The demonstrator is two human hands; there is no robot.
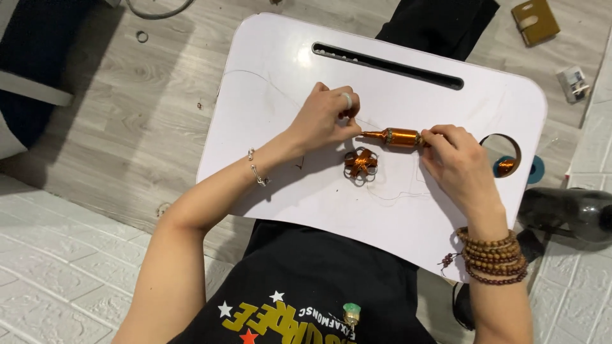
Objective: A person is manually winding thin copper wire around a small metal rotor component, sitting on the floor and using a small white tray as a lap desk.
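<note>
A person in a black printed shirt sits at a white lap table (299, 210), both bare hands working near its middle. Nearest the body, the right wrist carries stacked brown wooden bead bracelets (494, 255) by the table's near right corner; the left wrist wears a thin silver bracelet (257, 171) toward the near left edge. Between the hands, just nearer than the tool, lies a flower-shaped copper-wire ornament (361, 164) with looped petals, flat on the table and touched by neither hand. The right hand (459, 162) has its grip closed around the rear end of an orange metallic wire-winding tool (396, 137), which lies level, its tapered tip toward the left hand. The left hand (325, 118), a pale ring on one finger, pinches its fingertips shut on a fine wire (268, 79) at that tip; the strand trails off toward the far left corner. A round cup hole (507, 156) at the right edge shows another orange piece below. A long dark slot (389, 64) runs along the far edge. On the grey wood floor beyond lies a tan notebook (535, 20).
</note>
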